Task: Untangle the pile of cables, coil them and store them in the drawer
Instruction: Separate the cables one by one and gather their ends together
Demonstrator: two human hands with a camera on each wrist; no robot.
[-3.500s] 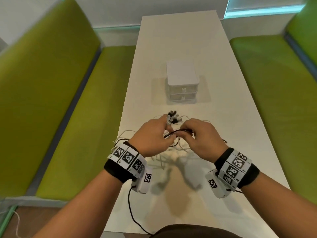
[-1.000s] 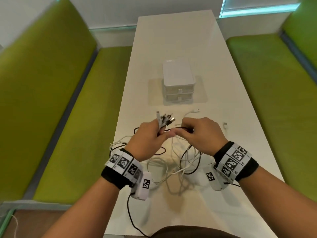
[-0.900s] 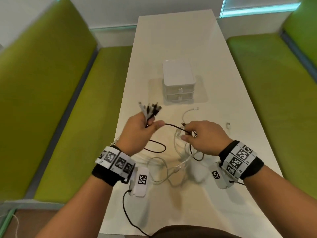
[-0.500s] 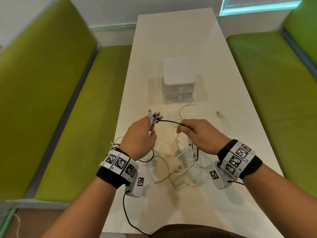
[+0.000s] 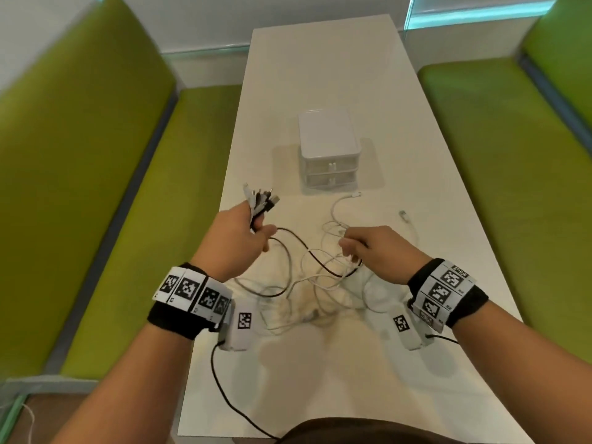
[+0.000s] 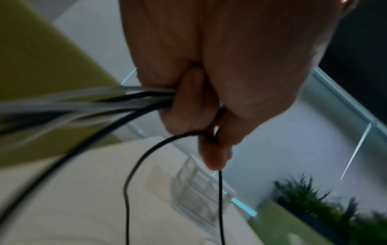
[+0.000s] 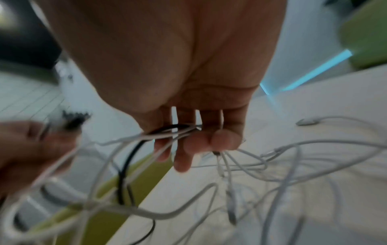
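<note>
Hands (image 5: 307, 241) moved apart; right wrist view shows cables (image 7: 159, 134) hooked.

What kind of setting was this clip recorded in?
Probably a booth-style seating nook in an office lounge or café: a long white table flanked by green padded benches, with a potted plant nearby. A small white drawer unit stands on the table.

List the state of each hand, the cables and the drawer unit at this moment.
left hand: grips a bundle of cable ends, raised.
right hand: fingers hooked through cable strands.
cables: tangled, partly lifted off the table.
drawer unit: both drawers closed.
</note>
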